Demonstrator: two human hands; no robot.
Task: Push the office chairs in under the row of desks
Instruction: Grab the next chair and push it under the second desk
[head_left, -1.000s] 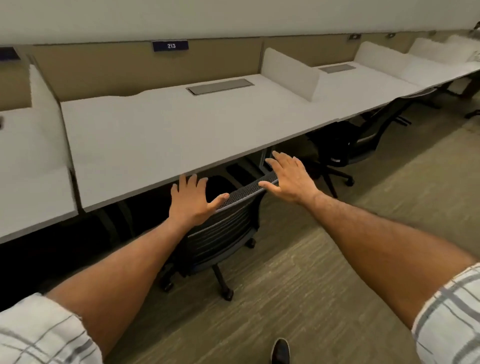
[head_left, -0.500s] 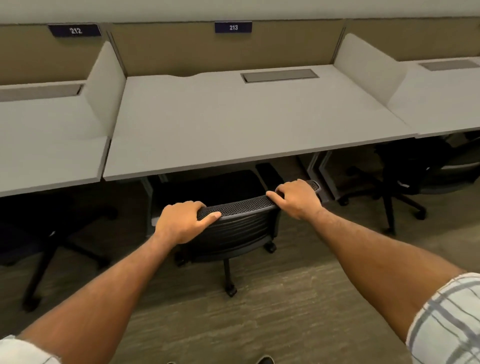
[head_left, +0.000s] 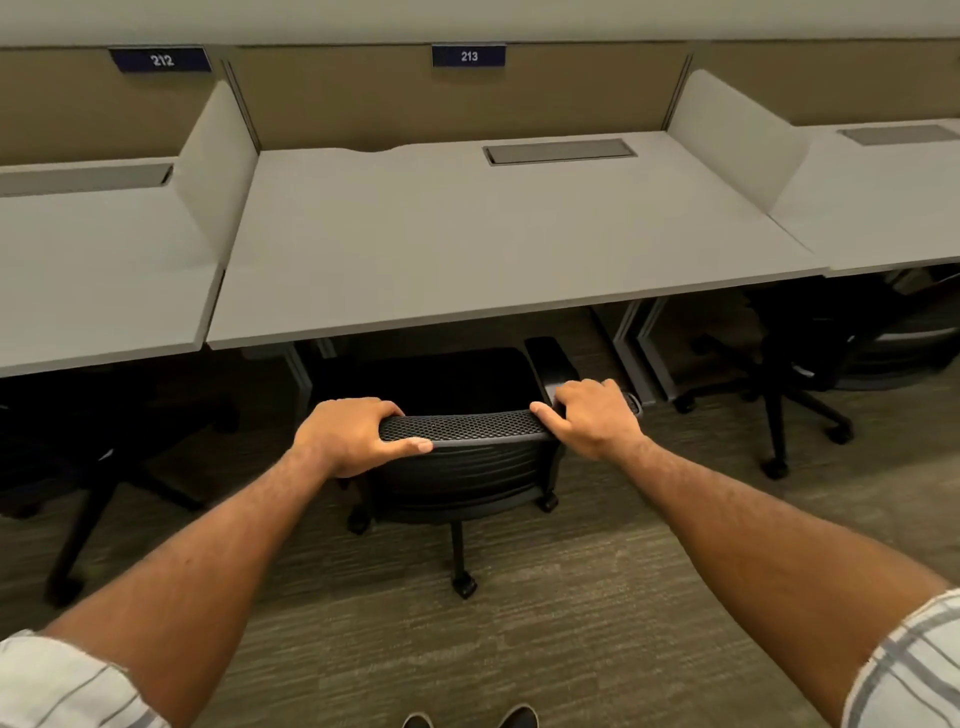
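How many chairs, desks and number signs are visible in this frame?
Chairs: 3, middle chair gripped at the backrest by left hand and right hand, left chair, right chair
Desks: 3, left desk, middle desk, right desk
Number signs: 2, 212, 213
Total: 8

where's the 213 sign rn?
Head view, top centre: the 213 sign sits on the tan back panel behind the middle desk, right of the 212 sign and straight ahead of the chair both hands grip.
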